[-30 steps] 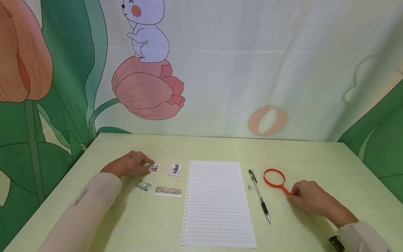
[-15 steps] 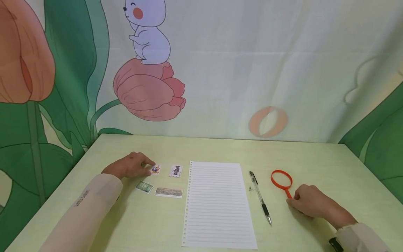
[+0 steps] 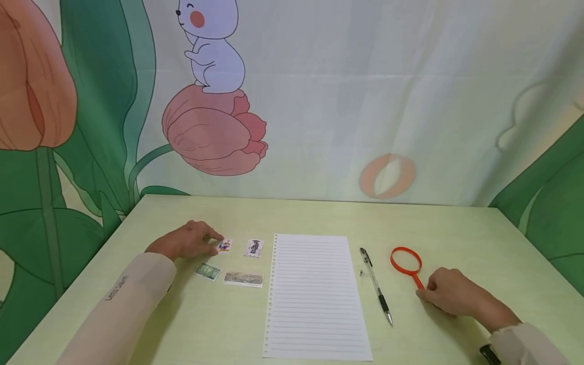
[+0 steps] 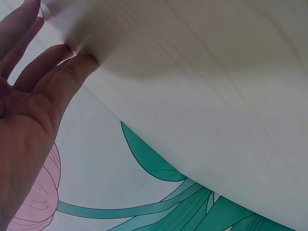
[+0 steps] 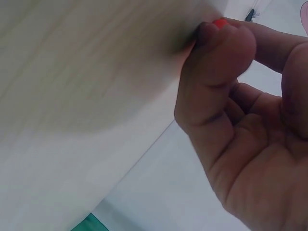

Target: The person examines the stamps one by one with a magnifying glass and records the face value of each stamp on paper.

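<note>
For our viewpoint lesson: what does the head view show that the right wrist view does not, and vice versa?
Only the head view: the left hand touching the colourful stamp, the other three stamps, the magnifying glass's lens and the white cartoon animal.

Only the right wrist view: the palm side of the right hand.

Both: the right hand's curled fingers, part of the red handle they grip, the tabletop and the backdrop. A dark tip atop the wrist view may be the pen, too small to be sure.

The left sleeve [image 3: 125, 304] reads "Let's", the rest too blurred.
</note>
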Motion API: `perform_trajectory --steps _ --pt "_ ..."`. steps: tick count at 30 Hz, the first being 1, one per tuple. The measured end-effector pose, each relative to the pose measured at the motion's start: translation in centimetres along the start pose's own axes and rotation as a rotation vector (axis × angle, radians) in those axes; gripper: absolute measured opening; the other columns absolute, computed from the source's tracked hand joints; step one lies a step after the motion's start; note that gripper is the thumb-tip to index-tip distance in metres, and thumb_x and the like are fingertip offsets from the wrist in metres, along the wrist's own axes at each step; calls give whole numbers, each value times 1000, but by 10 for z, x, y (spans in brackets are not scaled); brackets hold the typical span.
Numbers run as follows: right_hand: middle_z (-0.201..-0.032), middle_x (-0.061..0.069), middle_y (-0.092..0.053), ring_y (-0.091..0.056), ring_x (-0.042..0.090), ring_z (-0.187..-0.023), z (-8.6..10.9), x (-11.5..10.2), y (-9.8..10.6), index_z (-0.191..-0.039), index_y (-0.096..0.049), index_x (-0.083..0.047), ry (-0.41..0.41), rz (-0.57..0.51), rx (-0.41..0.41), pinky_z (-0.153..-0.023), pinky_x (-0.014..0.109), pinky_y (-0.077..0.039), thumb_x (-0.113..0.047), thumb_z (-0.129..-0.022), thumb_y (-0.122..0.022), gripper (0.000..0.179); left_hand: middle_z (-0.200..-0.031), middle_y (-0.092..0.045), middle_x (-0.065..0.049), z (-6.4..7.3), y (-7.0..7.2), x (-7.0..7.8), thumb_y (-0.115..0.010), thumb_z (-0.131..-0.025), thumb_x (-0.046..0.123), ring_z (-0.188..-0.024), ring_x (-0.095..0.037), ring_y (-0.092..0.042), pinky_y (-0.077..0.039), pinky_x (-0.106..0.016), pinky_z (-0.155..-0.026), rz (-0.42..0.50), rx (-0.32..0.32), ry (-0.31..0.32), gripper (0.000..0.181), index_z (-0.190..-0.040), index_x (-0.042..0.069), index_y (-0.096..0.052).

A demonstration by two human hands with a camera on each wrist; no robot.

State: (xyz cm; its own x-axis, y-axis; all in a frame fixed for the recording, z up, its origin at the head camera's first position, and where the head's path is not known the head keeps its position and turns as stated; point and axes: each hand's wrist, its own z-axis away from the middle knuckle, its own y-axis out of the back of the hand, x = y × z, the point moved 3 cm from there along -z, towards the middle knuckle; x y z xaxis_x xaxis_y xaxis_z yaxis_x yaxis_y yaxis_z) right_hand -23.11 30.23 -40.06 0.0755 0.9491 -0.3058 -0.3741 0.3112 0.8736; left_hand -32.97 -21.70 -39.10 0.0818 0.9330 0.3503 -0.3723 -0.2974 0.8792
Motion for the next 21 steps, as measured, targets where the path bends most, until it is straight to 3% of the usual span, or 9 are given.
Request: perform_trajectory --steps 7,12,21 --pt "-54 -2 -47 -43 12 -46 5 -4 5 -71 -65 -10 22 2 48 -51 26 -36 -29 -94 -69 31 -142 -50 -23 -1 0 -2 -74 -92 25 -132 -43 -41 -37 -62 -106 -15 8 -10 49 -138 15 -62" --pt "-54 -2 -48 -43 12 -45 10 -18 5 -66 -60 -10 94 -34 97 -48 26 -38 -28 -95 -68 35 -142 -50 -23 -2 -1 -2 -74 -92 26 -132 -42 -41 -38 -61 -105 -10 13 -4 49 -138 15 -62" --pt "-59 1 -56 -46 13 -43 13 -46 -10 -78 -60 -9 240 -184 39 -47 30 -44 -29 -94 -69 27 -144 -48 -23 -2 -3 -2 -74 -92 25 -134 -43 -39 -36 -62 -106 0 15 10 48 -138 16 -62"
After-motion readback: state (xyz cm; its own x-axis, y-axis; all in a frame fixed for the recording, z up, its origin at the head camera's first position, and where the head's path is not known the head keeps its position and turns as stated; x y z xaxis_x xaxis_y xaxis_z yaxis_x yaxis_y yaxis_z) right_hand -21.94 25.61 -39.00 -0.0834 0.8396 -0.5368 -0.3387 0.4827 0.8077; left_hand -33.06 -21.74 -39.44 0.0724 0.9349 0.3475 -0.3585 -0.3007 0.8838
